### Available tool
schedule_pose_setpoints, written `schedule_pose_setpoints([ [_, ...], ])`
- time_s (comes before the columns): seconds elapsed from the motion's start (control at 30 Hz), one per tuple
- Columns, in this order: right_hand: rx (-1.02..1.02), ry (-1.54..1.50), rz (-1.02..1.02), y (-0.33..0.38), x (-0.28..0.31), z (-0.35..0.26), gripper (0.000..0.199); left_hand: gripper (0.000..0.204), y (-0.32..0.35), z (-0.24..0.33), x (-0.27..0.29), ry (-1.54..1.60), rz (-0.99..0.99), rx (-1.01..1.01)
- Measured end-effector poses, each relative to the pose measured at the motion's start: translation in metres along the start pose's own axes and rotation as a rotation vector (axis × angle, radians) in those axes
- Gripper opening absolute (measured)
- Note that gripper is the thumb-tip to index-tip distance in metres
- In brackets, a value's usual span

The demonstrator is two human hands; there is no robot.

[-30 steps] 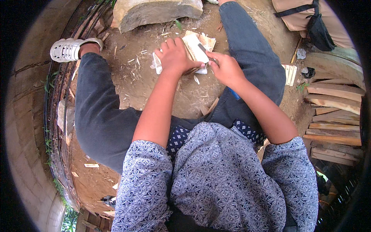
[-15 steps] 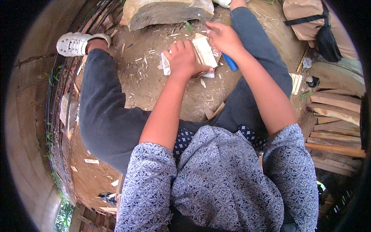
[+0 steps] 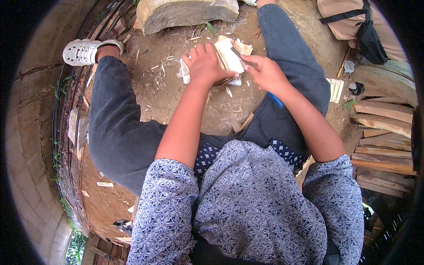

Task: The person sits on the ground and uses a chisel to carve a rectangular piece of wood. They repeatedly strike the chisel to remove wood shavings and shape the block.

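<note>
My left hand (image 3: 205, 66) presses on a pale block of wood (image 3: 230, 56), fingers bent over its left side and thumb stretched along the near edge. Under and beside this hand shows a whitish slab (image 3: 184, 76), mostly covered. In my right hand (image 3: 267, 76) is a knife-like tool (image 3: 237, 54) with a dark flat blade. Its blade meets the right side of the block, and a blue handle end shows below the wrist. Another pale wood piece (image 3: 244, 47) lies just beyond the block.
A large stone (image 3: 187, 17) sits at the far side. Wood shavings litter the dirt floor between my spread legs. Cut wood pieces (image 3: 383, 117) are stacked at the right, below a tan bag (image 3: 342, 22) with a black strap. Dark cables run along the left wall.
My right hand has come down and closer to the block, bringing the blade against it. The blue handle end has shifted toward me. My left hand stays on the block.
</note>
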State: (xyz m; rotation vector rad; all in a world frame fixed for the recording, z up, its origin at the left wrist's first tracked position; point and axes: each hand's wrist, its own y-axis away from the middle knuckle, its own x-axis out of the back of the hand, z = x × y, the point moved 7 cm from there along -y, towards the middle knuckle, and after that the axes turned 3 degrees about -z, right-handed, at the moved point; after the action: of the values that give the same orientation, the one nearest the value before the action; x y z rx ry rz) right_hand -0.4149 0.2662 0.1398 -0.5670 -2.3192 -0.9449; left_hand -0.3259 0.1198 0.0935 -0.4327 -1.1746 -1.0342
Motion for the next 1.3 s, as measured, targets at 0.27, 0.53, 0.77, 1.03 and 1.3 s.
schedule_pose_setpoints([
  [0.27, 0.084, 0.013, 0.027, -0.006, -0.005, 0.000, 0.041, 0.111, 0.001, 0.000, 0.000, -0.006, 0.000, 0.001],
  [0.53, 0.094, 0.098, 0.131, -0.011, -0.009, -0.010, 0.033, 0.109, -0.002, 0.000, 0.001, -0.026, 0.001, -0.007],
  [0.77, 0.060, 0.110, 0.198, -0.091, 0.008, -0.026, 0.036, 0.111, 0.001, 0.010, 0.001, -0.021, -0.035, -0.065],
  [1.03, 0.011, -0.298, -0.003, -0.036, 0.011, -0.013, 0.043, 0.113, 0.001, -0.002, 0.000, -0.018, -0.012, 0.019],
  [1.3, -0.094, -0.347, -0.092, 0.009, 0.000, 0.033, 0.044, 0.110, -0.001, 0.004, -0.001, -0.032, 0.018, -0.013],
])
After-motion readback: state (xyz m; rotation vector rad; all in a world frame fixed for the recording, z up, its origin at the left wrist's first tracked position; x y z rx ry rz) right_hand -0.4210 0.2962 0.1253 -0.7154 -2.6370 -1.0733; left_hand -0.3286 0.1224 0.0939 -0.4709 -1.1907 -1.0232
